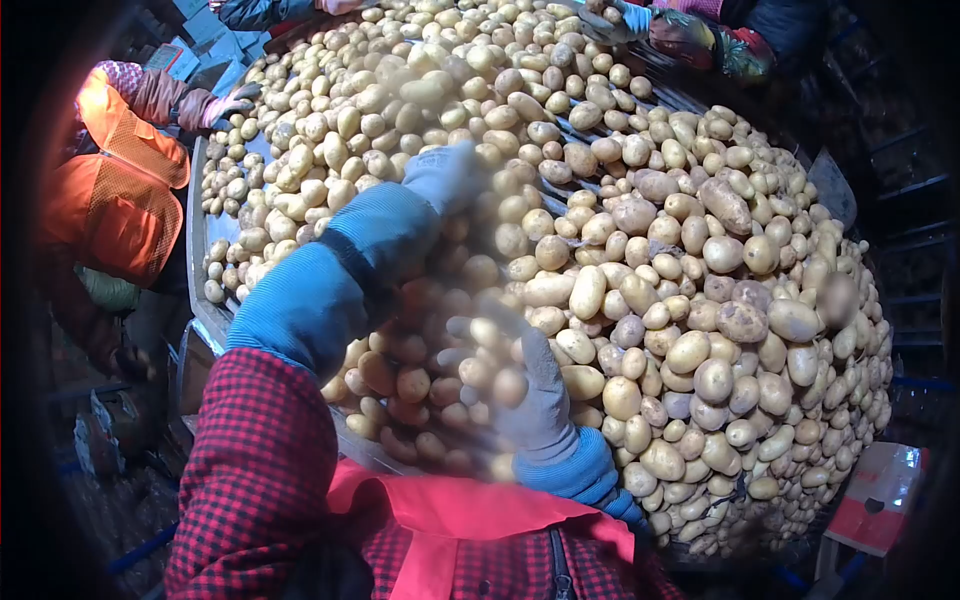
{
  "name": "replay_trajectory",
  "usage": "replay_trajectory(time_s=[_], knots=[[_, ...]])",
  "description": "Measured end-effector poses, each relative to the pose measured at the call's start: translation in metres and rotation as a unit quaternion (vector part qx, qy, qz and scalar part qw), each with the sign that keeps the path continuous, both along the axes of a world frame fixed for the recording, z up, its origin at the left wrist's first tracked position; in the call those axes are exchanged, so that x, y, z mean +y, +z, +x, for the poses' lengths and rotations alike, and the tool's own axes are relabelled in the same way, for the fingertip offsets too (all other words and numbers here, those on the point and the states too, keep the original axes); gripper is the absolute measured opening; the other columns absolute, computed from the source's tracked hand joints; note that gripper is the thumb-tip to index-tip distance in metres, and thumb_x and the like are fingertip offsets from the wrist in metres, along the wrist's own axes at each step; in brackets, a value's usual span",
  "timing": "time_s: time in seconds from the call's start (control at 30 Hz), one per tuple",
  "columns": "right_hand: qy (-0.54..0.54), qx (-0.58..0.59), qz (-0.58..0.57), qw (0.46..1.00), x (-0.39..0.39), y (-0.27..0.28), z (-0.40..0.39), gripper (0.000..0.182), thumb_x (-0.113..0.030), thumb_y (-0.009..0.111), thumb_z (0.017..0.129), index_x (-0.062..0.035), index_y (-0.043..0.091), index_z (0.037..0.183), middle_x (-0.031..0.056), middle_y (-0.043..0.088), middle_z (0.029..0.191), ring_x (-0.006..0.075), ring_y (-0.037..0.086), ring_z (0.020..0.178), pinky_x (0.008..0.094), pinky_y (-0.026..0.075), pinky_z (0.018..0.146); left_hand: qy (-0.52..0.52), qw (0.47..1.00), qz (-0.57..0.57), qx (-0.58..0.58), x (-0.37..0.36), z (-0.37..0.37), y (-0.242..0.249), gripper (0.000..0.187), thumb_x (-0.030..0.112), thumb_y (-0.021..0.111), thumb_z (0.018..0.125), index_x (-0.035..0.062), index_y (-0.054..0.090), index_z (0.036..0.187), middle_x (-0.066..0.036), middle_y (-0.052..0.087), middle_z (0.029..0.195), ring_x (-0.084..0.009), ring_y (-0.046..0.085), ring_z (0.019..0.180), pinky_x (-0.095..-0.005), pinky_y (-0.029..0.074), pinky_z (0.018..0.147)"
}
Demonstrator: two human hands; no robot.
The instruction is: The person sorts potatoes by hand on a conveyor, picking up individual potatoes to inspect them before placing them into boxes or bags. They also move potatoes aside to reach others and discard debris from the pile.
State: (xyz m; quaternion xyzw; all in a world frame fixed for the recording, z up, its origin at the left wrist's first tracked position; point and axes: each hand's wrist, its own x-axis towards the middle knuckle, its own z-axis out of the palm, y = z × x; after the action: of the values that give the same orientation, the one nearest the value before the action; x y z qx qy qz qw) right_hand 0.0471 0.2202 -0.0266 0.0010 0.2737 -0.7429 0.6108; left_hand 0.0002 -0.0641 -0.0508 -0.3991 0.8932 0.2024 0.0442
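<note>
The potatoes (640,300) lay heaped in a thick pale layer all over the long sorting surface (197,300), running from the near edge up to the far end. The person's left hand (440,178), gloved in grey with a blue cuff, reached out over the pile toward its middle; motion blur hid the fingers, so whether that grip was clenched or released I could not tell. The right hand (530,400), in a matching glove, sat low and close to the body among the nearest potatoes, smeared by blur too, its grip likewise impossible to read. Picking over a heap like this seemed to go best with light, quick touches, rolling each tuber to see its skin before lifting it. Beyond, a co-worker in an orange vest (115,180) stood at the left edge with a gloved hand (222,105) on the pile, and another person's gloved hand (620,22) worked the far end
</note>
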Motion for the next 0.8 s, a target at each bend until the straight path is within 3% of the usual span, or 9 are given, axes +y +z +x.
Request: replay_trajectory(time_s=[0.17,0.23,0.3,0.33,0.37,0.5,0.57,0.7,0.8], knots=[[-0.006,-0.001,-0.023,1.000,0.001,-0.007,-0.001,0.062,-0.045,0.048,0.108,-0.0053,0.043,0.156,0.0142,0.056,0.138,0.0239,0.064,0.107,0.0335,0.058,0.078,0.008,1.000,0.003,0.004,0.000,-0.002,-0.006,0.047,0.043,0.076,0.091,0.0069,0.064,0.118,-0.019,0.074,0.110,-0.0374,0.071,0.108,-0.0494,0.055,0.093],[-0.011,0.067,-0.009,0.998,0.001,-0.003,0.001,0.065,-0.049,0.048,0.107,-0.0054,0.042,0.156,0.0146,0.056,0.138,0.0250,0.063,0.108,0.0353,0.058,0.078,-0.036,0.998,0.018,0.043,-0.001,0.012,-0.006,0.039,0.038,0.075,0.091,0.0099,0.070,0.118,-0.015,0.075,0.107,-0.0349,0.072,0.106,-0.0465,0.056,0.092],[-0.013,-0.004,-0.023,1.000,0.000,-0.002,-0.001,0.066,-0.051,0.048,0.107,-0.0057,0.043,0.155,0.0150,0.056,0.138,0.0260,0.063,0.108,0.0369,0.059,0.078,-0.076,0.994,0.047,0.066,0.002,0.032,-0.003,0.036,0.034,0.075,0.090,0.0126,0.073,0.119,-0.013,0.076,0.106,-0.0337,0.072,0.104,-0.0449,0.056,0.092],[-0.010,-0.041,-0.029,0.999,-0.002,-0.002,-0.001,0.066,-0.052,0.048,0.107,-0.0059,0.044,0.154,0.0152,0.056,0.138,0.0265,0.063,0.108,0.0377,0.059,0.078,-0.139,0.980,0.025,0.139,0.000,0.045,-0.013,0.034,0.030,0.076,0.088,0.0174,0.074,0.121,-0.011,0.076,0.106,-0.0334,0.072,0.101,-0.0440,0.056,0.091],[-0.011,-0.046,-0.016,0.999,-0.002,0.002,-0.002,0.066,-0.053,0.048,0.107,-0.0060,0.044,0.154,0.0151,0.056,0.138,0.0265,0.063,0.107,0.0383,0.059,0.078,-0.219,0.949,-0.037,0.224,0.002,0.057,-0.013,0.033,0.026,0.077,0.086,0.0157,0.075,0.117,-0.010,0.074,0.101,-0.0335,0.071,0.097,-0.0443,0.056,0.088],[-0.022,-0.053,0.022,0.998,-0.001,0.009,0.001,0.074,-0.063,0.047,0.105,-0.0066,0.044,0.152,0.0135,0.059,0.134,0.0261,0.064,0.106,0.0400,0.059,0.077,-0.276,0.935,-0.081,0.209,0.019,0.108,0.004,0.031,0.022,0.078,0.082,0.0126,0.075,0.111,-0.010,0.071,0.102,-0.0341,0.067,0.093,-0.0443,0.054,0.084],[-0.024,-0.064,0.014,0.998,-0.001,0.008,0.000,0.079,-0.069,0.047,0.103,-0.0066,0.044,0.153,0.0135,0.059,0.132,0.0268,0.064,0.107,0.0401,0.059,0.077,-0.273,0.936,-0.077,0.210,0.030,0.142,0.004,0.030,0.018,0.078,0.085,0.0107,0.075,0.114,-0.011,0.072,0.107,-0.0341,0.068,0.098,-0.0436,0.055,0.088],[0.011,-0.072,-0.007,0.997,0.004,-0.003,-0.004,0.079,-0.071,0.046,0.103,-0.0049,0.051,0.147,0.0120,0.063,0.122,0.0262,0.065,0.098,0.0423,0.058,0.080,-0.115,0.950,0.030,0.290,0.065,0.174,0.042,0.035,0.013,0.078,0.089,0.0058,0.072,0.123,-0.013,0.073,0.116,-0.0294,0.069,0.109,-0.0400,0.054,0.096],[0.005,-0.118,0.016,0.993,0.002,0.001,0.000,0.075,-0.068,0.046,0.104,-0.0069,0.053,0.148,0.0094,0.064,0.112,0.0243,0.066,0.098,0.0425,0.059,0.081,-0.126,0.908,0.066,0.394,0.092,0.176,0.052,0.040,0.011,0.077,0.090,0.0025,0.069,0.128,-0.016,0.070,0.122,-0.0310,0.068,0.112,-0.0416,0.052,0.100]])
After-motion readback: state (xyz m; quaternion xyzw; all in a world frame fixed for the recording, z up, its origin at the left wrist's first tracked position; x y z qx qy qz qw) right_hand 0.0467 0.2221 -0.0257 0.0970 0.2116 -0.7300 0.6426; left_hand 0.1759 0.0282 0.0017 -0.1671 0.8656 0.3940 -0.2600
